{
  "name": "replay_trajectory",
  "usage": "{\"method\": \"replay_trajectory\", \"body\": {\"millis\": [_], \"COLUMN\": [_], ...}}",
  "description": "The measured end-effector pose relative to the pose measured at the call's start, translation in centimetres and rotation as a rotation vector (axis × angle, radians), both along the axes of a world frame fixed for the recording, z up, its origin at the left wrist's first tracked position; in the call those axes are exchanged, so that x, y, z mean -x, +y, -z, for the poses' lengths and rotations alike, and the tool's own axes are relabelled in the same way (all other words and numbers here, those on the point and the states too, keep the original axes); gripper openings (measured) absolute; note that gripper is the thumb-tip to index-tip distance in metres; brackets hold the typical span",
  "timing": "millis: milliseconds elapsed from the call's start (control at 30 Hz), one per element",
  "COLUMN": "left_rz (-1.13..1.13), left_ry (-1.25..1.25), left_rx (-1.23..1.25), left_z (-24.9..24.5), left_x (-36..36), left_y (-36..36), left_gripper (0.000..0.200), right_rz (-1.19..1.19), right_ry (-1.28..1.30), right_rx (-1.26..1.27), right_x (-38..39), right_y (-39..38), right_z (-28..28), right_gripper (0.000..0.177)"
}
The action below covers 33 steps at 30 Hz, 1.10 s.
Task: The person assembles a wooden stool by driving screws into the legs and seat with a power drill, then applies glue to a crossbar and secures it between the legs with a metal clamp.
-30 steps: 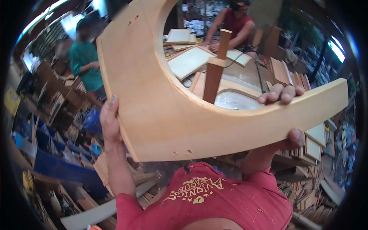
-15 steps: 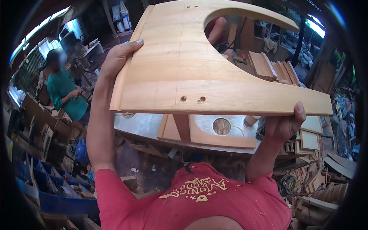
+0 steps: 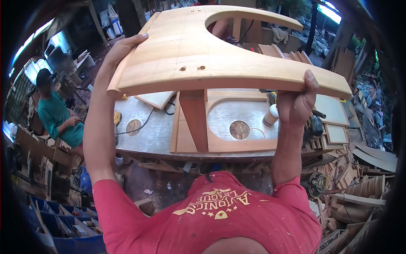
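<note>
My left hand (image 3: 124, 48) is closed on the left edge of a U-shaped wooden panel (image 3: 177, 48), its thumb on the top face. Under the panel's near arm, my right hand (image 3: 298, 103) grips it with the thumb over the front edge. The raised panel is tilted and has two dark holes near its front edge. Below it, a second U-shaped wooden panel (image 3: 249, 146) lies on the worktable (image 3: 146, 144). A reddish-brown board (image 3: 194, 120) stands up from that lower panel; whether its top touches the raised panel is hidden.
A white-capped bottle (image 3: 270, 116) stands inside the lower panel's opening. A yellow power tool (image 3: 117, 117) and a dark cable (image 3: 148, 122) are at the table's left. Pale panels (image 3: 336, 133) are stacked right. A person in green (image 3: 59, 114) stands left; another person is partly visible behind.
The raised panel has moved lower and to the left in view, tilting flatter. More of the worktable, lower panel and standing board shows. Both hands keep their grip.
</note>
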<state>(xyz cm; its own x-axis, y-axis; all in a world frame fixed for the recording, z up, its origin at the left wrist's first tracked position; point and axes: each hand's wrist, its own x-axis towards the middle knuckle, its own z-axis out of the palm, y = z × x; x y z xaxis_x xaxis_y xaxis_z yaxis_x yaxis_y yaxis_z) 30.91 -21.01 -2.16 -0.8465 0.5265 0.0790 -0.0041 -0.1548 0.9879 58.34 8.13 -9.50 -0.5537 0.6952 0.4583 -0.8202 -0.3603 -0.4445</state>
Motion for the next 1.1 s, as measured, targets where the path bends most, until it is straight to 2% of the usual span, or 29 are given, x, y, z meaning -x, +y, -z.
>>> {"method": "replay_trajectory", "body": {"millis": [100,400,600,800,900,1033,1100], "left_rz": [-0.015,-0.050,-0.084,-0.061,-0.029,-0.023,0.003], "left_ry": [-0.015,-0.026,-0.011,-0.016,-0.028,-0.056,-0.063], "left_rx": [0.070,0.088,0.190,0.163,0.130,-0.034,-0.167], "left_z": [1.6,3.5,2.8,3.2,3.2,2.9,2.6], "left_x": [2.0,1.4,0.9,0.8,1.0,0.3,-1.1], "left_y": [0.0,0.8,0.6,0.4,0.3,-0.5,-1.6], "left_gripper": [0.044,0.048,0.044,0.045,0.045,0.044,0.047], "right_rz": [0.002,0.032,0.032,0.032,0.010,0.043,-0.027], "right_ry": [-0.008,-0.040,-0.046,-0.038,-0.036,-0.003,0.039], "right_rx": [-0.012,-0.009,-0.012,-0.015,-0.026,-0.103,-0.221], "right_x": [0.3,0.8,0.7,0.6,0.6,0.2,0.2], "right_y": [0.9,1.2,0.9,1.3,1.2,0.2,0.4], "right_z": [2.2,3.6,3.7,4.1,3.8,1.1,-0.5], "right_gripper": [0.052,0.051,0.046,0.047,0.048,0.049,0.048]}}
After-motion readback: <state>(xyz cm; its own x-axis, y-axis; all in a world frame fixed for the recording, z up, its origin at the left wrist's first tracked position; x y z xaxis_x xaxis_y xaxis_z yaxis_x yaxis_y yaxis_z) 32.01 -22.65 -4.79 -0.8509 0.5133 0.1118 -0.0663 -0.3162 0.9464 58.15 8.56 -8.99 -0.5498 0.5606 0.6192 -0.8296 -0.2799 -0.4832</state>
